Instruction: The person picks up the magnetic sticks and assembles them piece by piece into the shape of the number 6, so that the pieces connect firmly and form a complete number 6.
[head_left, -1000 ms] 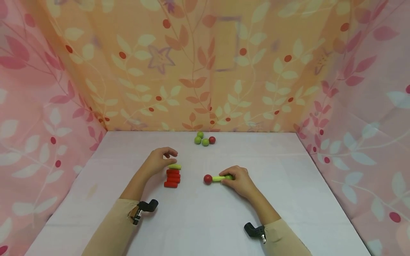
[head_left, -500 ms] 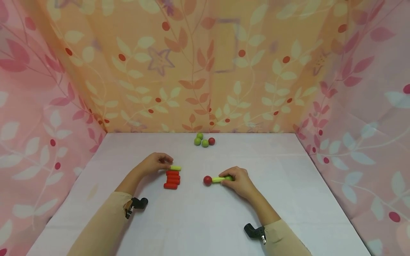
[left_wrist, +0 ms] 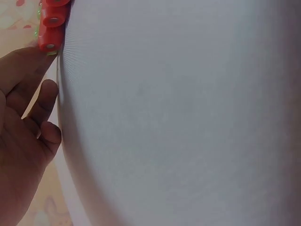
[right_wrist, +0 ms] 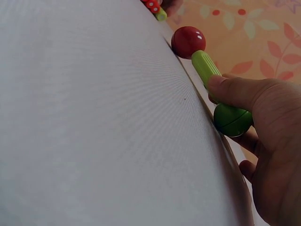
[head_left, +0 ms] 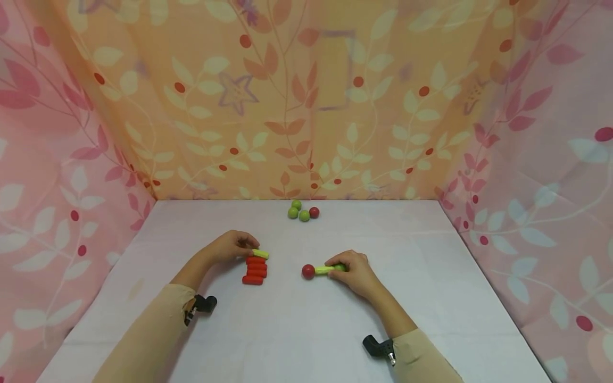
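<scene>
My right hand [head_left: 356,268] pinches a ribbed yellow-green stick [right_wrist: 205,66] near its right end. A red ball [right_wrist: 188,42] sits at the stick's left end and a green ball [right_wrist: 233,120] at the other, partly behind my fingers. To the left, the thumb and fingers of my left hand [head_left: 231,246] pinch the left end of another yellow-green stick [head_left: 261,254], which lies slightly slanted. Just in front of it, several short red sticks [head_left: 256,267] lie side by side in a row. In the left wrist view, red stick ends [left_wrist: 50,40] show beyond my fingertips.
Three green balls [head_left: 293,213] and a red ball [head_left: 314,213] stand together near the back of the white table [head_left: 383,229]. A patterned orange curtain [head_left: 287,106] hangs behind the table, with pink patterned cloth [head_left: 43,213] along both sides.
My left hand has come down and taken hold of the yellow-green stick above the red row, and the stick's angle has shifted. My right hand keeps its grip in about the same place.
</scene>
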Demonstrator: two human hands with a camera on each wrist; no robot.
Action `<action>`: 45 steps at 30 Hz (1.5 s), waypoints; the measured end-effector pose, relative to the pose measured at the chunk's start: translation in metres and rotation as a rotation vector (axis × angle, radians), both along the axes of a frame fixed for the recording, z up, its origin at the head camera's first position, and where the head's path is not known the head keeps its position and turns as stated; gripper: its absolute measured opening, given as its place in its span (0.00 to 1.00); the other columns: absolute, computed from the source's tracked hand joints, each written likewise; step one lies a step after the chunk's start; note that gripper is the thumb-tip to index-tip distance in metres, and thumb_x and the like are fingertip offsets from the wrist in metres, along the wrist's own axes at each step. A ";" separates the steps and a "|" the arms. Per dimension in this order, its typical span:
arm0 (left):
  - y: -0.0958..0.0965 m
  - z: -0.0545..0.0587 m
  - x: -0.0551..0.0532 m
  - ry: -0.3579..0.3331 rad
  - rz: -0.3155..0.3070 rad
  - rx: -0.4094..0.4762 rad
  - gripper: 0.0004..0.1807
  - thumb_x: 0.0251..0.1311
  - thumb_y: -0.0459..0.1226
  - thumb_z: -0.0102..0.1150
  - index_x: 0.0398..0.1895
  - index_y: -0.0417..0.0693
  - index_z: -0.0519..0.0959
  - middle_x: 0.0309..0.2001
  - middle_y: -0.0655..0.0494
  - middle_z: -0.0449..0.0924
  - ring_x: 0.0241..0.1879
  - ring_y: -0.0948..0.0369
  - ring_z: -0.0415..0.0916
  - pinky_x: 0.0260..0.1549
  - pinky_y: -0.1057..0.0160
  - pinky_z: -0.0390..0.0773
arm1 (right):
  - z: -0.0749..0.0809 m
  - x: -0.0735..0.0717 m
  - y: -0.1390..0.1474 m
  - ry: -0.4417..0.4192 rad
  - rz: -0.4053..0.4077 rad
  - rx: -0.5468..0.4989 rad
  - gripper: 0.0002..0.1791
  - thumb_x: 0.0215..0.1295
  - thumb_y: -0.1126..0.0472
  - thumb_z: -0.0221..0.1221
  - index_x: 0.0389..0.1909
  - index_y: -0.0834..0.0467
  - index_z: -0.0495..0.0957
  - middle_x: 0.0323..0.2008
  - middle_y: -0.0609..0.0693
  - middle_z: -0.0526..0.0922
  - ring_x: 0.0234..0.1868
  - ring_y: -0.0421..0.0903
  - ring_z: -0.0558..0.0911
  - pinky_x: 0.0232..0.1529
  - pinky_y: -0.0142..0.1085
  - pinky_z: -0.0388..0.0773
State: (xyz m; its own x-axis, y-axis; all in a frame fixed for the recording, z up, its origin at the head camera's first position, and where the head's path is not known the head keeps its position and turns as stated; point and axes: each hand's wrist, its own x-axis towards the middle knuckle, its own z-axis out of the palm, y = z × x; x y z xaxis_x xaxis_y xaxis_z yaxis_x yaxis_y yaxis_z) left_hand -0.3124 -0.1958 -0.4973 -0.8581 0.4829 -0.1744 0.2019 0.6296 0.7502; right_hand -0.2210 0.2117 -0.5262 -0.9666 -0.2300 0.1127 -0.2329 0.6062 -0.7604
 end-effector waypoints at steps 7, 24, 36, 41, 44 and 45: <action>0.002 0.002 -0.004 0.001 -0.015 -0.025 0.11 0.64 0.34 0.68 0.49 0.50 0.86 0.47 0.56 0.85 0.44 0.56 0.76 0.47 0.62 0.80 | 0.000 0.000 0.001 -0.001 -0.011 0.003 0.12 0.58 0.53 0.75 0.40 0.31 0.87 0.45 0.35 0.83 0.56 0.44 0.74 0.61 0.49 0.62; 0.002 0.019 0.001 0.062 0.031 0.072 0.15 0.63 0.37 0.70 0.52 0.49 0.85 0.45 0.52 0.82 0.44 0.54 0.71 0.39 0.63 0.75 | 0.001 -0.002 -0.002 0.023 0.008 0.013 0.12 0.59 0.53 0.74 0.40 0.33 0.87 0.44 0.34 0.84 0.54 0.42 0.76 0.63 0.51 0.59; 0.032 0.037 0.040 0.044 0.208 0.110 0.14 0.60 0.40 0.72 0.50 0.52 0.86 0.41 0.52 0.80 0.42 0.53 0.70 0.29 0.65 0.72 | 0.000 -0.004 -0.001 0.010 0.003 0.029 0.12 0.59 0.52 0.74 0.41 0.31 0.87 0.46 0.34 0.84 0.55 0.43 0.76 0.64 0.52 0.60; 0.050 0.036 0.063 0.025 0.259 0.144 0.13 0.60 0.38 0.72 0.48 0.51 0.86 0.41 0.54 0.82 0.42 0.54 0.72 0.32 0.64 0.73 | 0.003 -0.005 0.001 -0.001 0.000 0.010 0.12 0.59 0.53 0.74 0.41 0.32 0.87 0.46 0.36 0.83 0.56 0.44 0.75 0.64 0.52 0.62; 0.062 0.035 0.076 0.019 0.299 0.165 0.12 0.59 0.38 0.73 0.47 0.52 0.86 0.41 0.54 0.83 0.41 0.55 0.73 0.34 0.65 0.75 | 0.005 -0.006 0.002 -0.008 0.006 -0.010 0.12 0.59 0.53 0.74 0.41 0.33 0.87 0.47 0.37 0.83 0.57 0.45 0.75 0.63 0.51 0.64; 0.066 0.034 0.081 0.017 0.309 0.168 0.12 0.59 0.38 0.73 0.47 0.53 0.86 0.40 0.54 0.83 0.41 0.56 0.74 0.34 0.65 0.76 | 0.006 -0.006 0.003 -0.011 0.008 -0.015 0.12 0.59 0.54 0.74 0.41 0.33 0.88 0.47 0.38 0.83 0.57 0.46 0.76 0.63 0.51 0.65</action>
